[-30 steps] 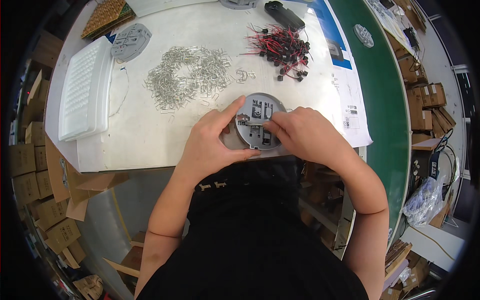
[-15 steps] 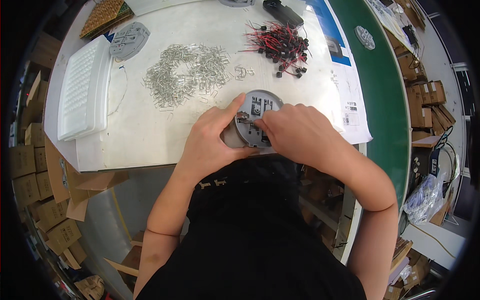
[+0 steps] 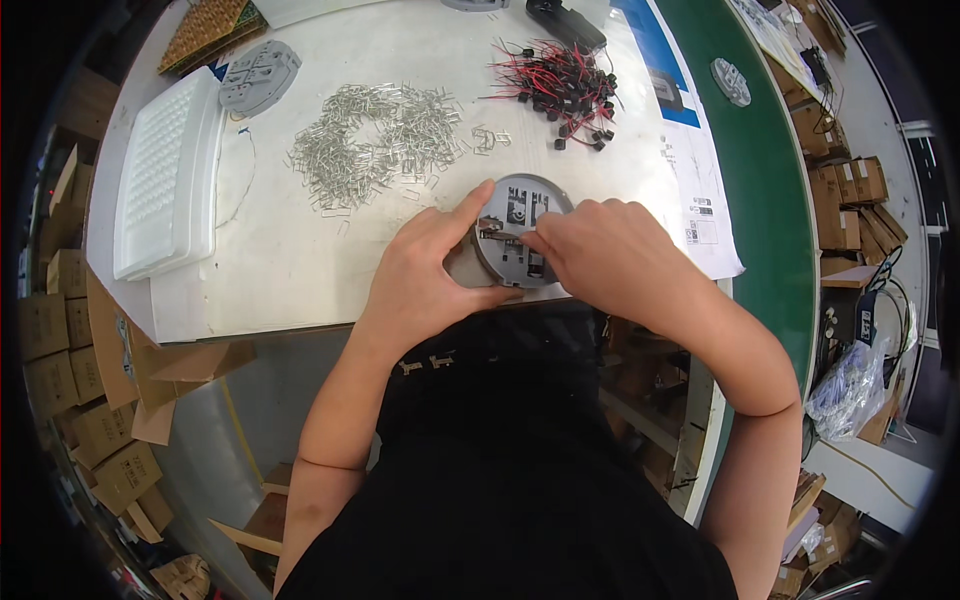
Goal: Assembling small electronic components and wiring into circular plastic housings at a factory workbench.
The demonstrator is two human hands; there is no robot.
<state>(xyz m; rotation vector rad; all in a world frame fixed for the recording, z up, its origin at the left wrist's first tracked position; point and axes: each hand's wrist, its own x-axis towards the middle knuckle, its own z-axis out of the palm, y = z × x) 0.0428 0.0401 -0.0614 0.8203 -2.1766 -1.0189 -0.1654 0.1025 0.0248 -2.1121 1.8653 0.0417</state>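
Note:
A round grey plastic housing (image 3: 512, 262) with slots and small dark and metal parts inside stands at the table's front edge. My left hand (image 3: 425, 265) grips it from the left, thumb and forefinger spread around its rim. Over its right side is my right hand (image 3: 610, 245), fingers closed in a pinch. From those fingertips a slim metal piece (image 3: 508, 237) reaches to the left across the housing's inside; its exact kind is too small to tell. Beyond the housing lies a heap of small U-shaped wire clips (image 3: 375, 145), with a few apart from it (image 3: 488, 139).
Black buzzer-like parts with red wires (image 3: 565, 90) are piled at the back right, beside a black device (image 3: 565, 25). White trays (image 3: 165, 180) stand at left near another grey housing (image 3: 260, 78). Printed sheets (image 3: 700, 200) cover the right edge. Cardboard boxes (image 3: 105, 430) flank the table.
The housing has shifted slightly up and to the right, and its tilt has changed a little. My right hand has moved slightly right with it; the left keeps its grip.

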